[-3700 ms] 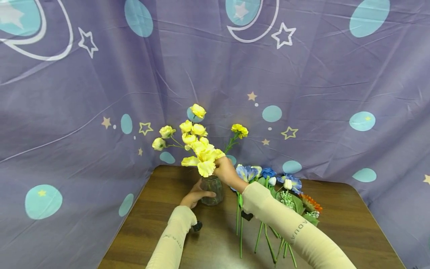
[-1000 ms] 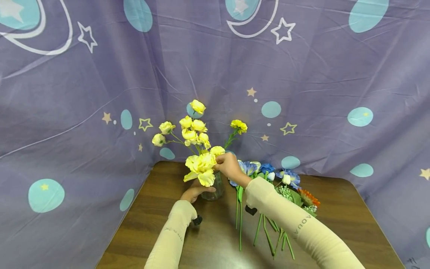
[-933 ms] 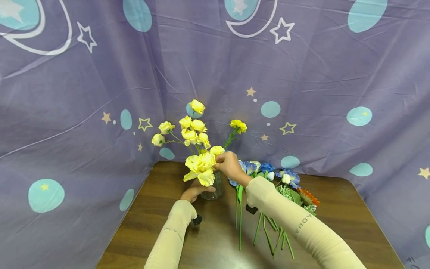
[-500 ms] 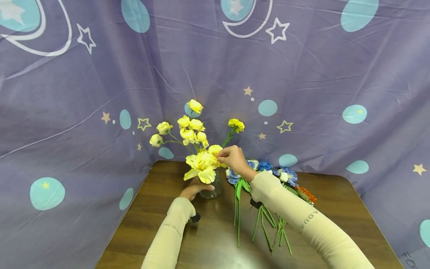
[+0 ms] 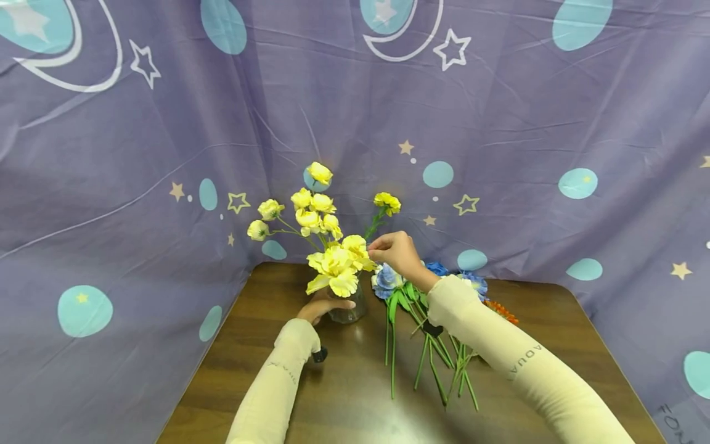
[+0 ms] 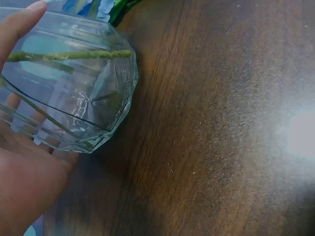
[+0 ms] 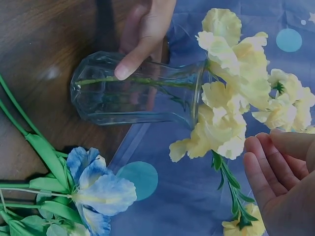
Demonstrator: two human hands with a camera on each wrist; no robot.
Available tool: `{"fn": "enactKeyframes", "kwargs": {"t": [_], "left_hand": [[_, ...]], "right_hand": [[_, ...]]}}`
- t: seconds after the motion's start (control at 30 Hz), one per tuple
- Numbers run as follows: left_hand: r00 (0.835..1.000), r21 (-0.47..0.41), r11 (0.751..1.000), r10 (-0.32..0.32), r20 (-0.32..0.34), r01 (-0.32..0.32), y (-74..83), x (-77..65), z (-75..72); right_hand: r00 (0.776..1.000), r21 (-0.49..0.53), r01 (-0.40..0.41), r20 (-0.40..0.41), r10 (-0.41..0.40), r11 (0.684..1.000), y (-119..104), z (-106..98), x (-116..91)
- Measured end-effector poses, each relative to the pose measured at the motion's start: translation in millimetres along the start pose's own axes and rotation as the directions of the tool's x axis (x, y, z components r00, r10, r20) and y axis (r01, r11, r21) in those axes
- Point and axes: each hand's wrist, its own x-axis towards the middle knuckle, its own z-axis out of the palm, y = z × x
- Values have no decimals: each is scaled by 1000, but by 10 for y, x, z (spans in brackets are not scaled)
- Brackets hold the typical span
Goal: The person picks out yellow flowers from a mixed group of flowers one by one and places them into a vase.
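My left hand [image 5: 323, 306] grips the clear glass vase [image 7: 142, 105] round its side, thumb across the front. In the left wrist view, cut green stems [image 6: 74, 55] show through the vase's faceted wall. Large ruffled yellow flowers [image 5: 334, 269] lean over the rim and cover the vase's mouth in the head view. My right hand [image 5: 403, 256] is beside their right edge, fingers loosely bent, fingertips right at the petals; nothing shows between thumb and fingers in the right wrist view. Smaller yellow blooms [image 5: 309, 221] rise behind, and a single yellow flower [image 5: 387, 203] leans right.
Blue flowers [image 7: 98, 189] with green stems and leaves lie on the brown wooden table [image 5: 355, 394] right of the vase. An orange flower [image 5: 501, 311] lies farther right, partly behind the right sleeve. A purple patterned cloth [image 5: 516, 148] hangs behind the table.
My right hand has moved right and slightly up, from among the large yellow flowers to their right edge. The front bloom has shifted slightly. My left hand stays on the vase.
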Motion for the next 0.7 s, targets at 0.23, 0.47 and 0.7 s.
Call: {"fn": "enactKeyframes", "kwargs": {"t": [0.23, 0.47, 0.7], "left_hand": [[998, 21, 999, -50, -31, 51, 123, -68, -95], [999, -32, 999, 15, -35, -16, 131, -171, -250], [990, -64, 996, 59, -128, -68, 98, -394, -209]], "right_hand": [[1000, 10, 12, 13, -12, 1000, 4, -110, 8], [1000, 16, -3, -3, 3, 1000, 36, -212, 23], [1000, 39, -9, -29, 10, 999, 130, -321, -31]]}}
